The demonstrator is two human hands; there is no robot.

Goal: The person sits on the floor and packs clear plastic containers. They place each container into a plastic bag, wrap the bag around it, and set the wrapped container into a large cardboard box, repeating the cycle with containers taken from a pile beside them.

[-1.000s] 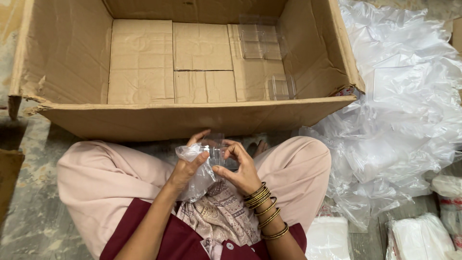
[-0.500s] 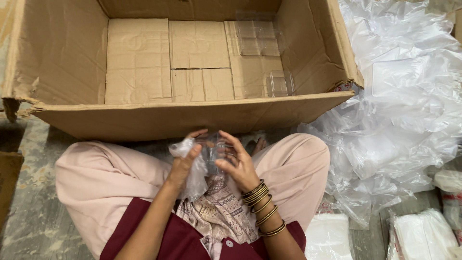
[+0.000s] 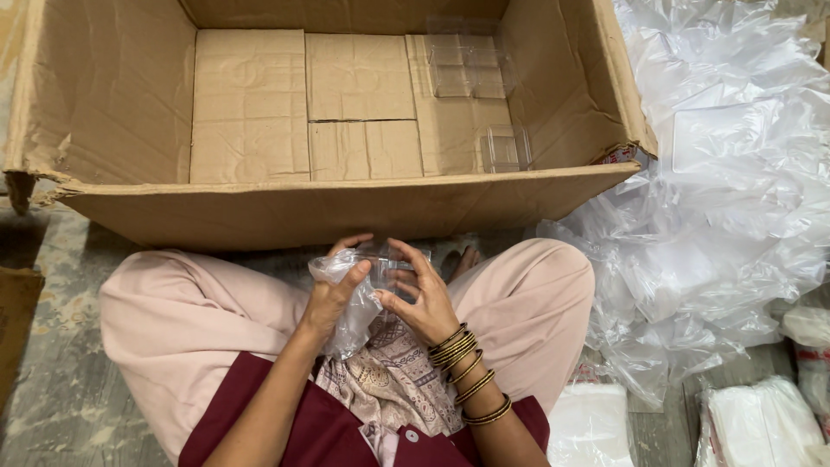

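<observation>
cardboard box (image 3: 251, 216), perhaps several clear containers (image 3: 471, 73) inside

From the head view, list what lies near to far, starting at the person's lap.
Patterned cloth on the lap → left hand and right hand around a small clear plastic bag → near wall of the cardboard box → clear plastic containers inside the box.
</observation>
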